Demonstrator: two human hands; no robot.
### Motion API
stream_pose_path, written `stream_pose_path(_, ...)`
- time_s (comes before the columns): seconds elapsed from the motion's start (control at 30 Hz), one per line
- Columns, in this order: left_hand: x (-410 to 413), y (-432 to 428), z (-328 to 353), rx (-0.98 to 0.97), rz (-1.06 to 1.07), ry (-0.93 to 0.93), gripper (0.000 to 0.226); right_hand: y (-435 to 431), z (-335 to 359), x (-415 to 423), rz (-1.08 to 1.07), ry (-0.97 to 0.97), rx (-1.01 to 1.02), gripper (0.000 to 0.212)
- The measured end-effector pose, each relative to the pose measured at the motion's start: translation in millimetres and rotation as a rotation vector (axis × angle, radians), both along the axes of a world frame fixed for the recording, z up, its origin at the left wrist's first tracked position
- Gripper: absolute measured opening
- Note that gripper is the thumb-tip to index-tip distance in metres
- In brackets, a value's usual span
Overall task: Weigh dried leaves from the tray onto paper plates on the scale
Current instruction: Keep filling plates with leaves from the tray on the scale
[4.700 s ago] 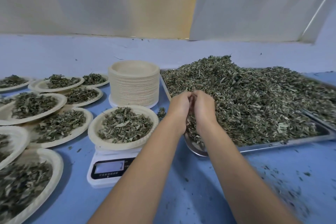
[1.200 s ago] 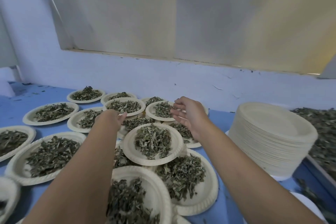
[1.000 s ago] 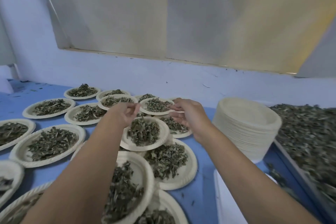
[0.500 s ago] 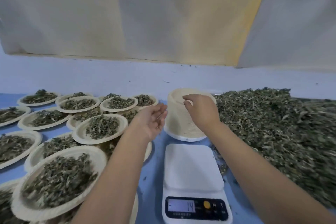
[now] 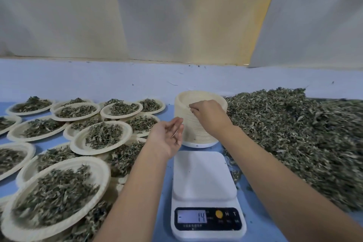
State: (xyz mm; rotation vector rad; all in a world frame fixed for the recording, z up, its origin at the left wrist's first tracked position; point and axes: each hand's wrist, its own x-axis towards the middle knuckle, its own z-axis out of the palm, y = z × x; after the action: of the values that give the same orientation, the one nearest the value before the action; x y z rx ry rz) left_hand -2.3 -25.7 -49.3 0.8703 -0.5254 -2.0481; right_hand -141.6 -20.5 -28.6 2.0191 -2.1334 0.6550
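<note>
Scale nearest, platform bare, display reads -14. A few seconds ago a filled plate sat on it. That plate has since joined the filled plates crowding the left, so one portion is done and a new cycle starts. The minus reading looks like plate tare; a fresh plate should bring it near zero.

Left hand hovers palm-up beside the stack, fingers loosely spread, holding nothing. Right hand has moved onto the stack of paper plates behind the scale, fingertips pinching the top plate's rim.

Dried leaves heaped at right, just beside the scale and stack, plenty left.
</note>
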Motion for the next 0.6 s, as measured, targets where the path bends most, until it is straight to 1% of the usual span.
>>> stream_pose_path(0.43, -7, 0, -4, 0.011, -0.009, -0.012, 0.023, -3, -3, -2, 0.013, -0.044, -0.036, 0.028)
stream_pose_path(0.6, -12, -1, -3, -0.016, 0.010, -0.021, 0.024, -2, 0, -6, 0.066, -0.050, -0.061, 0.028)
